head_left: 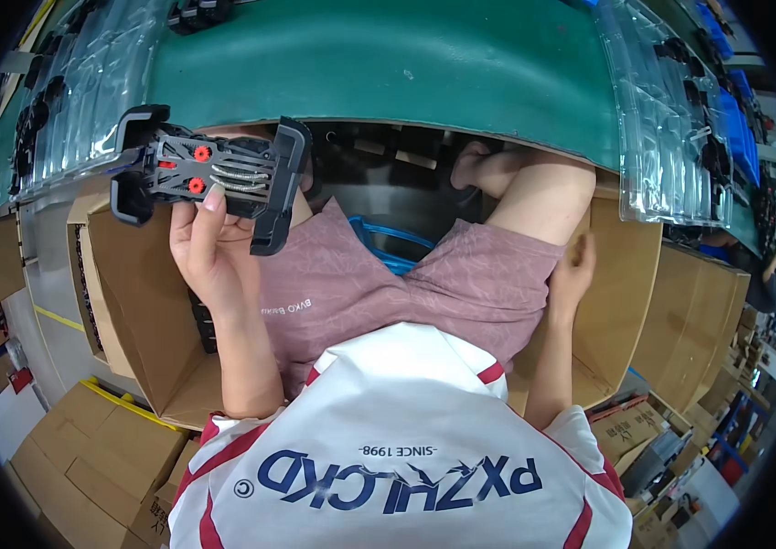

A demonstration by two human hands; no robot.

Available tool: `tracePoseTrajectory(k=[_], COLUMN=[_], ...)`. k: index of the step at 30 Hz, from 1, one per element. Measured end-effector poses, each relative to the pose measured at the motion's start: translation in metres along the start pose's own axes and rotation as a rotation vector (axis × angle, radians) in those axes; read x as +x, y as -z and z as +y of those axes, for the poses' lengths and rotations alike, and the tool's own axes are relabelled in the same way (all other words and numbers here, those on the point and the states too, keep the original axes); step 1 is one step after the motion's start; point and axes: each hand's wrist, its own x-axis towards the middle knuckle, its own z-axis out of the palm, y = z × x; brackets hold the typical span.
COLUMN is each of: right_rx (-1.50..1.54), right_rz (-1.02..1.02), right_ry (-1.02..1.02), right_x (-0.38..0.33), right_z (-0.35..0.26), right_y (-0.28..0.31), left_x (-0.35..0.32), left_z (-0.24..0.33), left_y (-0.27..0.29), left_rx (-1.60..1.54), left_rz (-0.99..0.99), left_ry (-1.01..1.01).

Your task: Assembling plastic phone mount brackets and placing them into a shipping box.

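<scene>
Seated person seen from above, white shirt with red trim, pinkish shorts, legs tucked under a green surface (388,64)

Left hand (209,252) raised at chest height, fingers (214,197) wrapped narrow around a black clamp-style holder (209,174) with red fasteners and a bare metal spring across its middle. Thumb side sits under the part, one fingertip pressed on its lower edge. Long axis runs roughly left to right, slightly tilted down toward the right; padded end jaws stick out past the hand on both sides. Part sits just in front of the surface's near edge, not resting on it

Right hand (572,270) is well apart from the holder, down at the person's right side, palm flat against the inner wall of an open cardboard box (626,293). Fingers spread loosely, holding nothing that can be seen. Left hand is plainly the nearer one; it already has the part

Clear plastic blister trays (667,119) with dark parts lie on the surface at right, more trays (77,110) at left. Second open carton (132,311) below the left hand, flattened boxes on the floor
</scene>
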Motion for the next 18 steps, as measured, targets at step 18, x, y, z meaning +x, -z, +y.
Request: tracePoseTrajectory(k=[18], right_rx=[-0.553], right_rz=[-0.120], right_ry=[-0.222], right_x=[-0.009], right_z=[0.060], right_y=[-0.022], left_x=[-0.025], left_z=[-0.037], left_y=[0.052], left_rx=[-0.199], left_rz=[0.023], left_ry=[-0.015])
